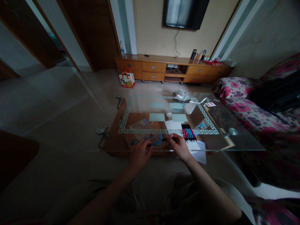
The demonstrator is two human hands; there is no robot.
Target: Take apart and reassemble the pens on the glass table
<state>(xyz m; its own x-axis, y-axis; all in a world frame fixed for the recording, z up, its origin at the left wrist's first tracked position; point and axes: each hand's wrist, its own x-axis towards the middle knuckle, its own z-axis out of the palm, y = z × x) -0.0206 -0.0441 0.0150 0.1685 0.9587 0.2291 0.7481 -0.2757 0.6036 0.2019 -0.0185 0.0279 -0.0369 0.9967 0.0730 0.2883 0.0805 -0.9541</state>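
Both my hands hold one blue pen (pixel 157 142) level above the near edge of the glass coffee table (pixel 243 142). My left hand (pixel 140 154) is closed round its left end. My right hand (pixel 178 145) pinches its right end. A row of several red, blue and black pens (pixel 188 131) lies just right of my right hand on white paper (pixel 196 147). A few small blue round pieces (pixel 150 136) lie near the hands; whether on the glass or under it I cannot tell.
A crumpled plastic bag (pixel 181 95) lies at the table's far side. A floral sofa (pixel 246 107) runs along the right. A wooden TV cabinet (pixel 172 68) stands at the far wall, with a gift bag (pixel 127 78) on the floor before it. Tiled floor spreads to the left.
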